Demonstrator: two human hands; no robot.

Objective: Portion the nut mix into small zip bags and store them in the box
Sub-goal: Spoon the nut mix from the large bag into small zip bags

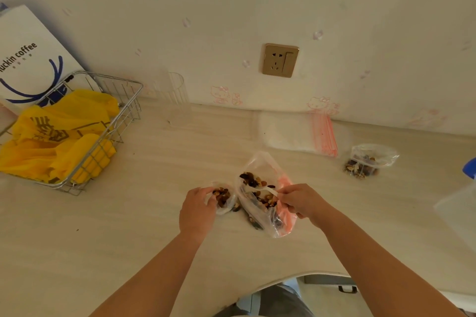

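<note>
A large clear bag of nut mix (260, 188) lies open on the pale table, in front of me. My right hand (301, 201) pinches a white plastic spoon (262, 190) whose bowl is inside that bag. To its left, my left hand (198, 210) holds open a small zip bag (224, 198) with some nuts in it. Another small bag with nuts (368, 161) stands at the right. A stack of empty zip bags with red strips (298, 134) lies by the wall.
A wire basket (123, 116) holding yellow plastic bags (59, 136) stands at the left, with a white coffee paper bag (28, 54) behind it. A clear box (461, 211) with a blue part is at the right edge. A wall socket (280, 60) is above the table.
</note>
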